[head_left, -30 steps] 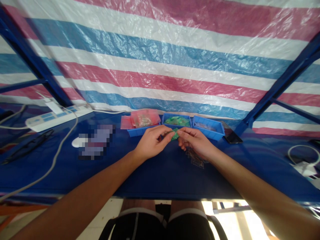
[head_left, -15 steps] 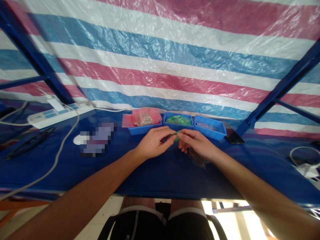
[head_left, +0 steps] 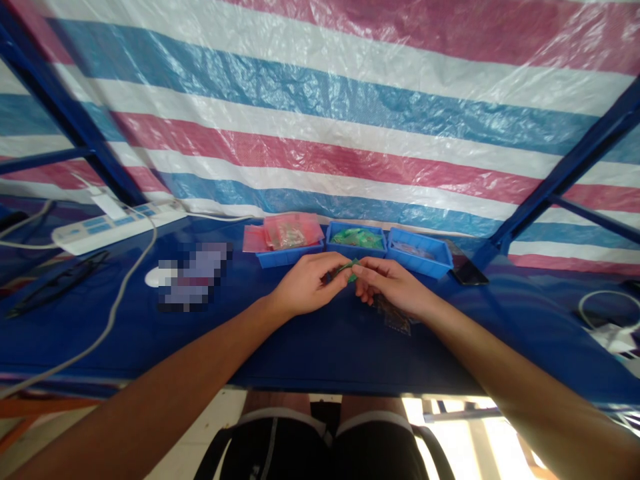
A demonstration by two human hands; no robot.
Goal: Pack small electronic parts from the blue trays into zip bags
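Between my two hands is a small green piece [head_left: 354, 264], pinched by the fingertips of both. My left hand [head_left: 313, 283] closes on it from the left, thumb against fingers. From the right, my right hand [head_left: 390, 283] grips it between thumb and index finger, its other fingers curled. Partly beneath my right hand lies a clear plastic bag [head_left: 399, 321] with dark contents. Beyond my hands stand a blue bin [head_left: 293, 257] topped with pink packets [head_left: 293, 231], a bin of green packets [head_left: 357, 237], and a bin with clear packets [head_left: 420, 253].
A black phone [head_left: 469, 268] lies right of the bins. At the left are a white power strip [head_left: 117, 227], a white cable [head_left: 117, 307], black glasses [head_left: 60, 283] and a white oval object [head_left: 161, 277] beside a blurred patch. A striped sheet [head_left: 320, 113] hangs behind.
The green piece shows slightly more above my fingertips. Both hands hold nearly the same place, and the view has shifted very slightly.
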